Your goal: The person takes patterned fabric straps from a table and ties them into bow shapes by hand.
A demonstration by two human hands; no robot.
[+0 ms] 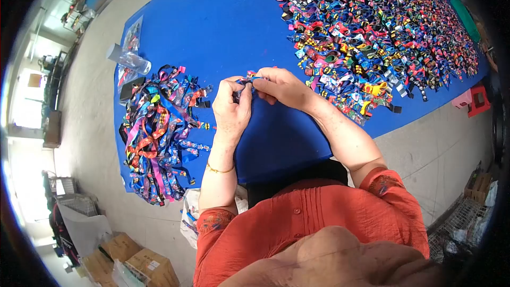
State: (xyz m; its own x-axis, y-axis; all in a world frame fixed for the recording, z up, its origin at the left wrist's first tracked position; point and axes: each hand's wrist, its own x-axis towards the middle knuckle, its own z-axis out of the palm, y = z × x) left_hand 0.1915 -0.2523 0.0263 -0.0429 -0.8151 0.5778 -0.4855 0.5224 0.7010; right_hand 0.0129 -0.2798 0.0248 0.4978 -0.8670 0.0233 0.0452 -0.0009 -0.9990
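Over the middle of the blue table, my left hand (232, 105) and my right hand (281, 86) meet at a small patterned fabric strap (247, 81). Both hands are closed, with thumbs and fingers pinching the strap between them; much of it is hidden by the fingers. Left of my hands lies a tangled heap of printed straps (159, 133) in blue, red, orange and purple. To the right, a wide spread of looped, colorful straps (345, 48) covers the far side of the table.
The blue table (202, 16) has a clear plastic bottle (133, 62) lying at its left edge, beside a plastic bag (133, 34). A red stool (478, 101) stands at the right. Cardboard boxes (151, 268) sit on the floor at lower left.
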